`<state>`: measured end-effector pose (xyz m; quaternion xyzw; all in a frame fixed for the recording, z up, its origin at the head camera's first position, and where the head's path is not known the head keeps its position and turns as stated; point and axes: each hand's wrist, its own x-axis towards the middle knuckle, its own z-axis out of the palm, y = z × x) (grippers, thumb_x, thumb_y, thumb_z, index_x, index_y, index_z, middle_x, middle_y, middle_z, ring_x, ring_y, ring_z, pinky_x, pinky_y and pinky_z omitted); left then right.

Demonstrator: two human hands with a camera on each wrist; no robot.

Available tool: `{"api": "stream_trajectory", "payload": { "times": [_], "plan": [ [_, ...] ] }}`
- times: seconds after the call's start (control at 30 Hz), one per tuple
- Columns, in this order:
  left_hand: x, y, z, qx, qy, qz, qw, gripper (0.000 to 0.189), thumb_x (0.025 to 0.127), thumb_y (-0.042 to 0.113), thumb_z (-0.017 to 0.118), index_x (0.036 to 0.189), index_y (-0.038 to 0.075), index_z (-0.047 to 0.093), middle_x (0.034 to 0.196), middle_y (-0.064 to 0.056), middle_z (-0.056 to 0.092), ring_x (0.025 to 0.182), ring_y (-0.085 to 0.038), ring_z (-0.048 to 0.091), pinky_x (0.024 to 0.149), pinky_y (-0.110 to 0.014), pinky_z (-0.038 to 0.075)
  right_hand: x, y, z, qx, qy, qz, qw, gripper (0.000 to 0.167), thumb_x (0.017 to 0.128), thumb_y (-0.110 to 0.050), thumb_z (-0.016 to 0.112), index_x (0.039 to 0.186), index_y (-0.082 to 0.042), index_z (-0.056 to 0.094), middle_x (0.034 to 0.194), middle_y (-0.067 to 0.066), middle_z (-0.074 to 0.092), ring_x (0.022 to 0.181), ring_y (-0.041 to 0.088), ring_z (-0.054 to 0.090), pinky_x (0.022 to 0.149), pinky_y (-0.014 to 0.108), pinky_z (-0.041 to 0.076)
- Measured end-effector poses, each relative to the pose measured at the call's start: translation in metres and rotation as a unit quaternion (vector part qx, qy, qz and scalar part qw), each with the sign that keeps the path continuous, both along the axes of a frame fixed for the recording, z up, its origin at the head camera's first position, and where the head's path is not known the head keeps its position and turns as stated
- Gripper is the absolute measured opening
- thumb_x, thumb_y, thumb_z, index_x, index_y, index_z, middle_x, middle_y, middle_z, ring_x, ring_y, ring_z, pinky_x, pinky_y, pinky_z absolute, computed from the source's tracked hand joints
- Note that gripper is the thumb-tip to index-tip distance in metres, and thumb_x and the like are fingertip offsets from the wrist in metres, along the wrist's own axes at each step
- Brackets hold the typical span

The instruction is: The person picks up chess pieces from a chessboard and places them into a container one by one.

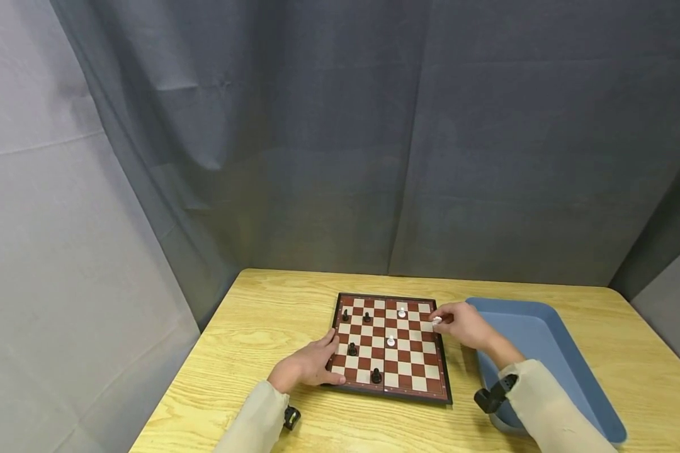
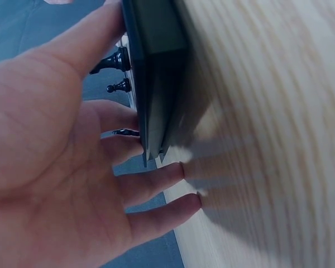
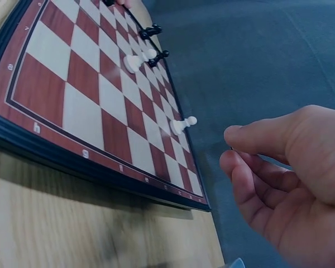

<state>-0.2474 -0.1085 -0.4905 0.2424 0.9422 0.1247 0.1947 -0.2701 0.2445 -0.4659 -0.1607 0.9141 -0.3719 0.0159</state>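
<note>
A red-and-white chessboard (image 1: pixel 414 365) with a dark frame lies on the wooden table. My left hand (image 1: pixel 308 363) rests along its left edge, fingers spread, thumb near the front left corner. In the left wrist view two fingertips (image 2: pixel 187 209) touch the tabletop beside the board's side. Over the right edge, my right hand (image 1: pixel 469 324) pinches a small white chess piece (image 1: pixel 437 321) between thumb and fingers; the right wrist view hides that piece. Two white pawns (image 1: pixel 402 313) (image 3: pixel 181 125) stand on the board, with several black pieces (image 1: pixel 376 376) on its left half.
A blue tray (image 1: pixel 566 352) lies right of the board, partly under my right forearm. Grey cloth (image 1: pixel 340 157) hangs behind the table (image 1: pixel 249 340) and at the sides. Each wrist wears a black camera strap (image 1: pixel 495 395).
</note>
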Motion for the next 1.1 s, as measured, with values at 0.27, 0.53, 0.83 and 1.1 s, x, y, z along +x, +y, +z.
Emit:
{"api": "stream_trajectory", "payload": {
  "times": [0.27,0.53,0.83,1.1],
  "plan": [
    [-0.001,-0.001,0.000,0.001,-0.002,-0.002,1.0000,0.090,0.086,0.052,0.062,0.152,0.008,0.019,0.158,-0.010,0.006,0.137,-0.034,0.027,0.106,-0.045,0.033,0.001,0.011,0.005,0.012,0.023,-0.007,0.9996,0.015,0.088,-0.005,0.065,0.101,0.000,0.069,0.089,0.003,0.066,0.078,0.016,0.061,0.064,0.031,0.051],
    [-0.003,-0.002,-0.004,0.009,-0.008,0.004,0.9999,0.090,0.087,0.052,0.061,0.152,0.008,0.018,0.158,-0.010,0.004,0.138,-0.033,0.025,0.107,-0.044,0.032,0.001,0.021,0.009,0.016,0.025,-0.015,0.9994,0.016,0.087,-0.006,0.066,0.102,0.000,0.069,0.091,0.006,0.066,0.080,0.018,0.061,0.064,0.031,0.051],
    [-0.005,-0.002,-0.004,0.015,-0.014,0.011,0.9997,0.090,0.086,0.050,0.063,0.152,0.007,0.018,0.158,-0.010,0.004,0.139,-0.032,0.023,0.108,-0.045,0.030,0.001,0.035,0.010,0.008,0.013,-0.028,0.9995,0.015,0.088,-0.007,0.065,0.102,-0.001,0.068,0.089,0.005,0.064,0.079,0.017,0.060,0.062,0.031,0.050],
    [-0.006,-0.003,-0.003,0.015,-0.010,0.008,0.9998,0.090,0.086,0.049,0.063,0.151,0.005,0.019,0.158,-0.012,0.005,0.140,-0.033,0.019,0.110,-0.045,0.027,0.001,0.049,0.010,0.002,0.009,-0.033,0.9994,0.019,0.090,-0.007,0.064,0.106,0.003,0.066,0.093,0.008,0.064,0.080,0.018,0.060,0.061,0.031,0.050]
  ]
}}
